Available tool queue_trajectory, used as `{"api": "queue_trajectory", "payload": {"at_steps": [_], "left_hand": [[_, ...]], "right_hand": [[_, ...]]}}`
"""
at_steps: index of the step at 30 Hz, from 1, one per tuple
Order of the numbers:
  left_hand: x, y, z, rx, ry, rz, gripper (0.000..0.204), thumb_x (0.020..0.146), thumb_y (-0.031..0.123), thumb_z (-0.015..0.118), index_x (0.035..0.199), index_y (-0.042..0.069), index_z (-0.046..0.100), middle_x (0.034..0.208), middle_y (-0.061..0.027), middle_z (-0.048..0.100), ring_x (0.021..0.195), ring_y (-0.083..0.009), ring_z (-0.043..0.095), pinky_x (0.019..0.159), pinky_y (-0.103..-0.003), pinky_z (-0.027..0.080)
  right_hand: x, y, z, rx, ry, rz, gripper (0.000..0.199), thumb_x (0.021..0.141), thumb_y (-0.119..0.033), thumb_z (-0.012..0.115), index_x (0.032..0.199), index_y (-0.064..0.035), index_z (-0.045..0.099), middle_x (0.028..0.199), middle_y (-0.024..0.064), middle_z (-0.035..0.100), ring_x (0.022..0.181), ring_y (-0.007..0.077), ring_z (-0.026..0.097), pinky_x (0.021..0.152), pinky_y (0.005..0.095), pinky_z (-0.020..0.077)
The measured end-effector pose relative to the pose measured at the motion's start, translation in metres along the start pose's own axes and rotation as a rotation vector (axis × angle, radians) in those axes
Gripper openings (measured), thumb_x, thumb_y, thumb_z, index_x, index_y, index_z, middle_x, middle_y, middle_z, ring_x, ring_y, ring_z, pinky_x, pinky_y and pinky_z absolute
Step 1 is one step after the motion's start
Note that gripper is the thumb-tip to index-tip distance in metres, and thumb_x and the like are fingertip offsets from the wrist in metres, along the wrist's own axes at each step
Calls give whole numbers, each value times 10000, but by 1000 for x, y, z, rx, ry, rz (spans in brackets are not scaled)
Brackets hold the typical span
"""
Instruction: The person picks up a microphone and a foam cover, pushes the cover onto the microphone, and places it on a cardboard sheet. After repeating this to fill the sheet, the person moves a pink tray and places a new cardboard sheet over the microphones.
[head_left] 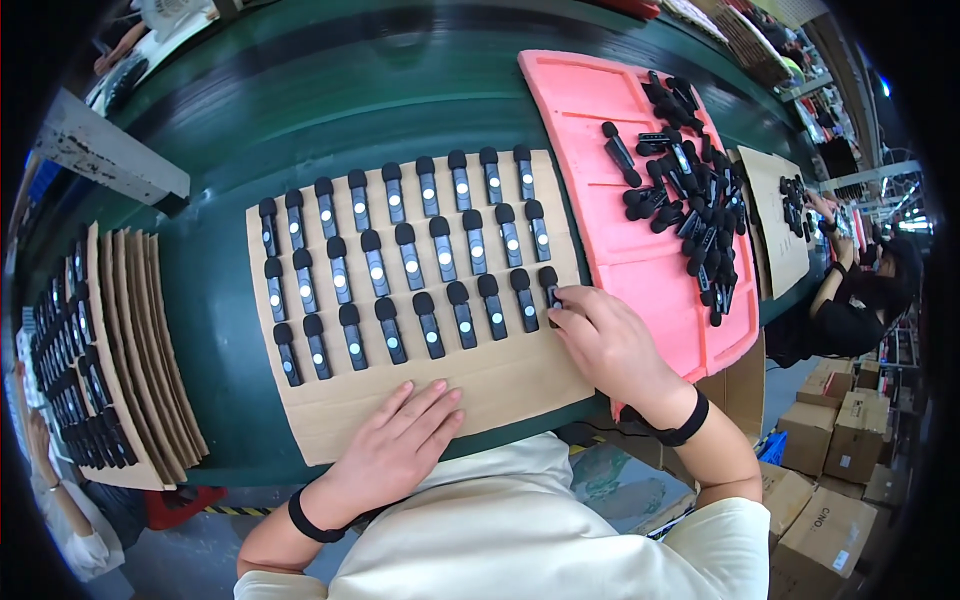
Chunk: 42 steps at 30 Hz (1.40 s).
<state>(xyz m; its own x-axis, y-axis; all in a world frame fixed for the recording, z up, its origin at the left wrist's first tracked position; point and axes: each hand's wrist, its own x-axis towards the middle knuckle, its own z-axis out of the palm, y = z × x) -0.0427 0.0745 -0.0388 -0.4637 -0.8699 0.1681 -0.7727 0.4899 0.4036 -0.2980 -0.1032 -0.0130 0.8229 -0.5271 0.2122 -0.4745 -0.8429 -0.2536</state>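
Note:
Three rows of small black clip-on microphones with foam tops and pale round dots stand out on a brown cardboard sheet (500,390) in front of me. At the right end of the nearest row, my right hand (622,345) pinches a microphone (548,277) between thumb and fingers; its lower part is hidden by the fingertips. My left hand (395,455) rests with fingers spread on the sheet's near edge, holding nothing. Just right of the sheet lies a pink foam tray (640,275), with a loose heap of similar microphones (690,180) on it.
Everything lies on a green conveyor belt (220,400). To the left, a stack of cardboard sheets (150,350) carries more microphones. A metal post (110,150) rises at the far left. Another person (870,300) works at the right, above cardboard boxes (825,530).

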Motion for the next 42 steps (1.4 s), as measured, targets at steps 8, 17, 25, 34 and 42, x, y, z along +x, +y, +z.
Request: {"api": "queue_trajectory", "payload": {"at_steps": [8,17,25,34,42], "left_hand": [[0,1,-1,-18,-13,-47,364,816,53,627,1178,64,658,1334,-96,581,1314,-262,494,1132,-465,344],[0,0,-1,-21,-32,-49,384,819,66,638,1203,67,647,1348,-97,570,1317,-265,490,1132,-473,342],[3,0,-2,-34,-41,-62,379,823,68,647,1202,69,646,1353,-100,564,1318,-269,489,1127,-478,348],[5,0,-4,-35,-52,-84,415,815,71,669,1229,78,638,1363,-95,554,1324,-265,481,1135,-472,334],[10,1,-8,-57,-78,-108,424,809,74,680,1231,83,640,1365,-85,551,1331,-260,473,1138,-471,331]], "right_hand": [[7,-1,-6,-39,41,0,290,742,-32,717,1018,-45,629,1120,117,603,959,301,629,804,389,520],[4,22,-38,-47,21,117,294,749,-45,718,1032,-47,638,1132,125,608,982,316,623,820,396,510],[19,59,-58,-131,111,164,242,783,-40,697,1017,-25,637,1115,136,619,1005,330,621,845,391,509],[62,114,-58,-159,116,294,261,815,-64,686,1060,-16,608,1072,134,627,962,320,621,834,388,505],[87,148,-39,-347,7,411,317,822,-149,691,1090,-31,567,996,160,654,918,342,621,802,427,502]]}}
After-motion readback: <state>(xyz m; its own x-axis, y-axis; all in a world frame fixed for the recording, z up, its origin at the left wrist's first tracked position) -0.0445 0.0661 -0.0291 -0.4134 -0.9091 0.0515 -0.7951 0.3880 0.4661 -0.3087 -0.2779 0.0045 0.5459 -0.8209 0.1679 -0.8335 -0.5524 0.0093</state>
